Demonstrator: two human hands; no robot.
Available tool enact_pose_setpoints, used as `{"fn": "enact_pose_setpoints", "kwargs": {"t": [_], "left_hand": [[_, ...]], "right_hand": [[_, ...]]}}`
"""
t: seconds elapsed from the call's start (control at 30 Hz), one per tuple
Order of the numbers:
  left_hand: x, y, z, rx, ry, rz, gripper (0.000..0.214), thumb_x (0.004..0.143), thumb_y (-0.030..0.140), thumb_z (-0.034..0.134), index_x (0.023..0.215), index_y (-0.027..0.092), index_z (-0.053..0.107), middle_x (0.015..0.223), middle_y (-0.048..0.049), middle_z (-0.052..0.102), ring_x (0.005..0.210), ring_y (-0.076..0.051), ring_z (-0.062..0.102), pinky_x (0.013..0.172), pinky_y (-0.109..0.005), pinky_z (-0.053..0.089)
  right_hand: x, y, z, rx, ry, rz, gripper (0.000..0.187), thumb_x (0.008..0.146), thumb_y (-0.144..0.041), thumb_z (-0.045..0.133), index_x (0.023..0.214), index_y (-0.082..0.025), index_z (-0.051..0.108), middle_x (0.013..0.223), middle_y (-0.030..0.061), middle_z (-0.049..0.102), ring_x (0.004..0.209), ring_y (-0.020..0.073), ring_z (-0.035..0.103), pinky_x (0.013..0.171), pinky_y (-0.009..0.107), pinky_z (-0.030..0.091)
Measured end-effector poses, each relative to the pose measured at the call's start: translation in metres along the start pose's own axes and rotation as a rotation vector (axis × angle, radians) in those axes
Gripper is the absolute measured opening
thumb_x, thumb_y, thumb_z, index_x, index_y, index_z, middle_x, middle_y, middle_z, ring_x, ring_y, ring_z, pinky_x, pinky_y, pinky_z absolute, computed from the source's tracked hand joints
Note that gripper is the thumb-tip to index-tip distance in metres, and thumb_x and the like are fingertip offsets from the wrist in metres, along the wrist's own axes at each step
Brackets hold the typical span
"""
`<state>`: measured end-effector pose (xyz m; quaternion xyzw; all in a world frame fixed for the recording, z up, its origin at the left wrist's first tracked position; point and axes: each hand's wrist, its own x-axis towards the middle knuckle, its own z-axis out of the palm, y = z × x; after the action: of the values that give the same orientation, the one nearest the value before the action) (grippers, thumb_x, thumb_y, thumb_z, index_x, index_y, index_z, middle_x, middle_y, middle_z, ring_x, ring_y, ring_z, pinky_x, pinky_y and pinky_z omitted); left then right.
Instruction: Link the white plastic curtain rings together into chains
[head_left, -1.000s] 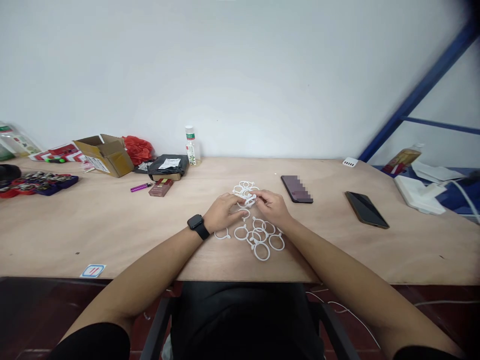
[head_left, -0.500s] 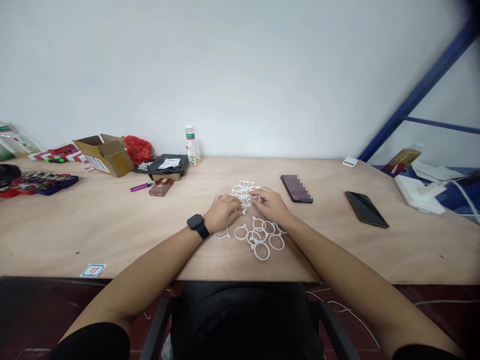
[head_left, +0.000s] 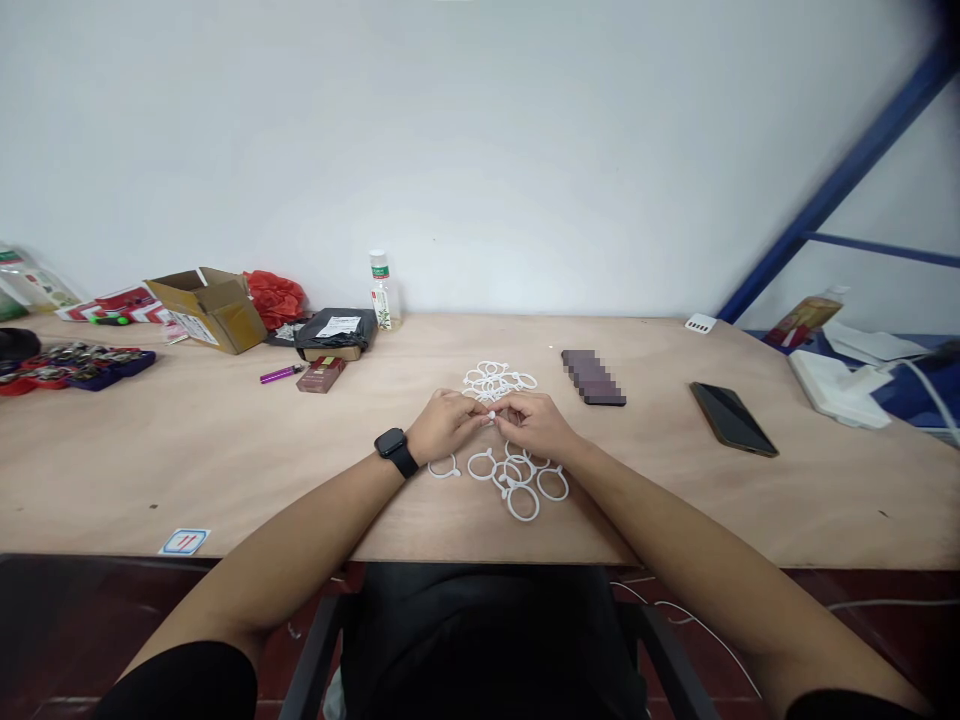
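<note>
Between my two hands is a white plastic ring (head_left: 491,417), mostly covered by the fingers; only a small white part of it shows. My left hand (head_left: 445,424), with a black watch on its wrist, pinches it from the left. From the right, my right hand (head_left: 537,424) closes thumb and fingers on the same piece. Just beyond the fingertips lies a heap of white rings (head_left: 491,377). Nearer the table edge several more rings (head_left: 523,502) overlap one another, each with a small tab. A single ring (head_left: 444,468) lies beside my left wrist.
Two phones, one dark (head_left: 592,378) and one in a brown case (head_left: 733,418), lie to the right. At left stand a maroon box (head_left: 321,374), a purple lighter (head_left: 280,374), a black parcel (head_left: 337,330), a bottle (head_left: 381,290) and an open carton (head_left: 214,310).
My right hand has drawn back from the heap toward me, and its fingertips now meet those of my left hand at a white ring. The left hand has barely moved.
</note>
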<state>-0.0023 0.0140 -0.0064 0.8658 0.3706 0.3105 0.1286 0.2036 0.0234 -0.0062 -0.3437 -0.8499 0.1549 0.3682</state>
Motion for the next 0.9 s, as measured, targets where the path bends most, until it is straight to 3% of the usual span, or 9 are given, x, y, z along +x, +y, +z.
{"fn": "enact_pose_setpoints", "kwargs": {"t": [0.23, 0.43, 0.53, 0.6, 0.67, 0.83, 0.9], "left_hand": [[0.0, 0.002, 0.0, 0.025, -0.016, 0.047, 0.017, 0.092, 0.034, 0.057, 0.091, 0.022, 0.069, 0.085, -0.0017, 0.073, 0.083, -0.017, 0.064, 0.085, -0.034, 0.041], [0.0, 0.004, 0.003, 0.038, -0.038, 0.104, 0.017, 0.092, 0.032, 0.055, 0.091, 0.02, 0.067, 0.084, -0.0016, 0.072, 0.083, -0.017, 0.064, 0.085, -0.034, 0.042], [0.001, 0.001, -0.002, 0.052, 0.011, 0.089, 0.019, 0.092, 0.034, 0.056, 0.1, 0.02, 0.065, 0.096, -0.0044, 0.071, 0.092, -0.019, 0.063, 0.088, -0.036, 0.043], [0.0, -0.004, -0.011, 0.056, 0.065, 0.054, 0.032, 0.089, 0.039, 0.059, 0.114, 0.019, 0.061, 0.112, -0.0084, 0.067, 0.104, -0.022, 0.061, 0.093, -0.038, 0.043], [-0.001, -0.012, -0.023, 0.051, 0.074, 0.004, 0.04, 0.087, 0.042, 0.06, 0.118, 0.017, 0.058, 0.114, -0.0098, 0.066, 0.101, -0.022, 0.061, 0.092, -0.039, 0.045], [-0.008, -0.035, -0.05, 0.076, -0.145, -0.086, 0.026, 0.079, 0.034, 0.063, 0.099, 0.018, 0.067, 0.103, -0.0062, 0.068, 0.095, -0.021, 0.062, 0.09, -0.036, 0.046], [-0.011, -0.041, -0.053, 0.111, -0.22, -0.101, 0.025, 0.075, 0.031, 0.065, 0.097, 0.019, 0.069, 0.101, -0.0056, 0.068, 0.094, -0.021, 0.062, 0.09, -0.035, 0.046]], "right_hand": [[-0.001, -0.003, 0.004, 0.03, 0.042, 0.074, 0.017, 0.065, -0.011, 0.057, 0.075, -0.018, 0.069, 0.053, -0.0048, 0.053, 0.049, 0.0095, 0.048, 0.053, 0.022, 0.038], [-0.001, 0.001, 0.005, 0.028, 0.083, -0.009, 0.015, 0.065, -0.008, 0.056, 0.068, -0.018, 0.067, 0.063, -0.0015, 0.064, 0.057, 0.0113, 0.056, 0.057, 0.023, 0.043], [0.0, 0.003, 0.003, 0.011, 0.136, -0.047, 0.02, 0.07, -0.009, 0.056, 0.08, -0.02, 0.07, 0.072, 0.0001, 0.069, 0.064, 0.0133, 0.061, 0.064, 0.025, 0.048], [0.002, 0.006, 0.0, -0.008, 0.215, -0.035, 0.021, 0.076, -0.013, 0.057, 0.09, -0.021, 0.071, 0.08, 0.0018, 0.071, 0.069, 0.0149, 0.064, 0.069, 0.027, 0.052], [0.004, 0.011, -0.004, -0.029, 0.287, -0.01, 0.02, 0.081, -0.016, 0.057, 0.096, -0.021, 0.071, 0.088, 0.0038, 0.072, 0.076, 0.0166, 0.067, 0.075, 0.03, 0.054], [0.008, 0.027, -0.009, -0.106, 0.197, 0.047, 0.03, 0.081, -0.015, 0.058, 0.108, -0.022, 0.07, 0.116, 0.0079, 0.067, 0.104, 0.0219, 0.064, 0.088, 0.037, 0.053], [0.008, 0.03, -0.01, -0.112, 0.169, 0.073, 0.028, 0.081, -0.015, 0.058, 0.106, -0.021, 0.07, 0.116, 0.0081, 0.067, 0.103, 0.0217, 0.063, 0.086, 0.036, 0.053]]}}
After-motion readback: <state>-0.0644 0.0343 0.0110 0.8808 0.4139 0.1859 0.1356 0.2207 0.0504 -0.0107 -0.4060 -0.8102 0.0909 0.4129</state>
